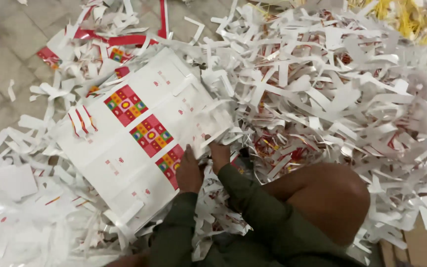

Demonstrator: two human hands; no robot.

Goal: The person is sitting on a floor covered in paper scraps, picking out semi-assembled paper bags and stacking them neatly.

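Across the tiled floor [6, 44], esp. its right side & far edge, spreads a heap of white paper strips [332, 94], w/ yellow shreds [401, 17] at the far right corner. Left of centre lies a stack of white printed sheets [139, 143] w/ red-yellow-green squares, tilted diagonally. Left hand [189, 170] presses flat on the stack's near edge, fingers spread, not clasping. Right hand [219, 154] pinches that same edge, closed on the sheets. Green sleeves [253, 207] below.
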